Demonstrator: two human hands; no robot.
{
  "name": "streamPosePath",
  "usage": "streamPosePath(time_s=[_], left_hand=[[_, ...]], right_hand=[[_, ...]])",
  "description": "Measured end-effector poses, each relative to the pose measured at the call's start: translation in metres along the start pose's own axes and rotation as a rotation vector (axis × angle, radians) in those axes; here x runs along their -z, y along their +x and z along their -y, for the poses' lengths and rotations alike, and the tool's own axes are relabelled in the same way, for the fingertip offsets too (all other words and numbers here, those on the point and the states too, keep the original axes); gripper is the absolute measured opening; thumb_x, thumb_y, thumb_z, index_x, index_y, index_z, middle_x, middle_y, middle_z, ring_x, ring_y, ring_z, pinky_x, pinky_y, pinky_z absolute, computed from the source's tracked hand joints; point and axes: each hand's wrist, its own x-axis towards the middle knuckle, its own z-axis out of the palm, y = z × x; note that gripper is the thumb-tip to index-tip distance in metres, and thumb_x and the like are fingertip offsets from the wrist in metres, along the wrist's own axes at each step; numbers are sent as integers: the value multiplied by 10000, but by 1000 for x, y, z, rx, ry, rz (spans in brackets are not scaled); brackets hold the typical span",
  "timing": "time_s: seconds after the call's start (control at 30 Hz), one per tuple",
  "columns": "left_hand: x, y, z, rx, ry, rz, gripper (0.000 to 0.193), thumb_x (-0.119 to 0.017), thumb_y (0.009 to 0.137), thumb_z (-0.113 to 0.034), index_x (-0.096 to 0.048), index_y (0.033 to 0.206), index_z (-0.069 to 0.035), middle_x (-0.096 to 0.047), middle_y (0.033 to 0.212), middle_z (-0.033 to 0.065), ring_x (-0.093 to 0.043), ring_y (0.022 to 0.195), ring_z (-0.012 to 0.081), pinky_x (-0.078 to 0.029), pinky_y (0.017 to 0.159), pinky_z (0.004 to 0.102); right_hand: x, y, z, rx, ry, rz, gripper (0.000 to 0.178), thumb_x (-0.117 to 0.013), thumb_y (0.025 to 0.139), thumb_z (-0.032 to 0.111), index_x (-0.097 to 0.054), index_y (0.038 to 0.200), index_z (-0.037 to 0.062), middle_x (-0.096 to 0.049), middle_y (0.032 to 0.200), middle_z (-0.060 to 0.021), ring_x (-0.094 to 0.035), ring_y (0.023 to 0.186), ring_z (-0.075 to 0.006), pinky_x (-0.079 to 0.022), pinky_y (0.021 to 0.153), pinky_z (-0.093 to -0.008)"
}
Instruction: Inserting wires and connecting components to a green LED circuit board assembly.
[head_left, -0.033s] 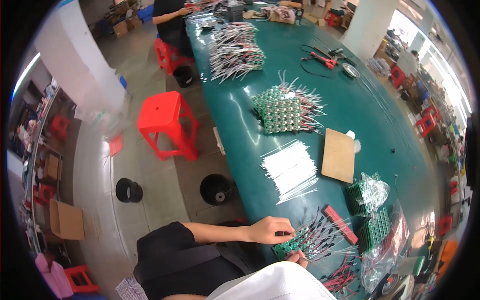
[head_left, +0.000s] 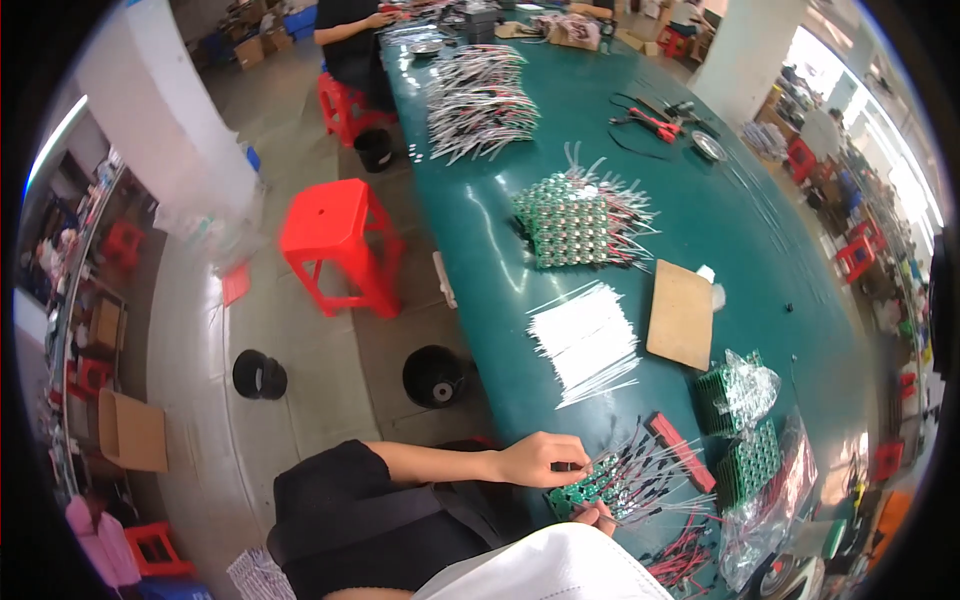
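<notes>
Under my hands lies a green circuit board panel [head_left: 570, 497] at the table's near edge, with white, black and red wires [head_left: 655, 478] fanning out from it to the right. My left hand [head_left: 543, 459] is over the panel's far side, thumb and fingers pinched together at the base of the wires; what is between the fingertips is too small to make out. At the panel's near right side, my right hand [head_left: 597, 516] has its fingers curled closed, partly hidden by a white cloth shape [head_left: 560, 565]. I cannot tell exactly what it grips.
Beyond lie white wire strips [head_left: 585, 343], a brown board [head_left: 680, 314] and a wired stack of green panels [head_left: 570, 225]. To the right are a red bar [head_left: 682, 452], bagged green panels [head_left: 748, 462] and red-black wires [head_left: 683, 556]. A red stool [head_left: 325, 220] and black bins [head_left: 433, 376] stand left.
The whole view has shifted slightly. Both hands stay in the same place at the circuit board panel, with no visible change in their grip.
</notes>
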Motion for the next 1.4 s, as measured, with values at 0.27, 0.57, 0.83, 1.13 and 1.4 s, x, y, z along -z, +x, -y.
streamPosePath(time_s=[0.27,0.57,0.83,1.13,1.4], left_hand=[[-8,-6,4,-118,-6,-130,99,-696,855,-40,-662,944,-12,-668,902,68,-641,713,174,-512,596,269],[-20,-7,7,-184,52,-237,46,-676,862,-75,-677,881,-33,-628,826,59,-607,684,183,-486,608,288],[-23,-4,13,-345,102,-270,52,-675,847,-78,-671,835,-28,-619,764,52,-593,707,200,-466,623,311],[-36,0,20,-239,153,-71,43,-679,854,-84,-681,870,-44,-657,829,57,-616,797,232,-491,706,335],[-3,-4,-5,-134,104,-123,84,-728,837,-59,-729,920,-54,-698,884,65,-663,833,214,-529,724,314]], right_hand=[[5,-4,-7,157,116,244,222,-527,995,140,-605,1015,-67,-600,856,-101,-556,666,-154,-455,579,-252],[9,-2,22,351,443,639,215,-521,1001,141,-604,1011,-58,-595,849,-99,-548,658,-149,-457,570,-253],[-5,-2,45,406,662,847,209,-515,1007,142,-603,1006,-48,-591,841,-96,-541,650,-144,-458,560,-253],[3,7,8,276,630,619,204,-508,1013,142,-602,1001,-38,-586,832,-93,-532,641,-138,-459,550,-253],[11,-2,15,93,265,44,226,-464,1032,149,-607,1058,-24,-578,797,-69,-525,640,-126,-443,575,-247]])
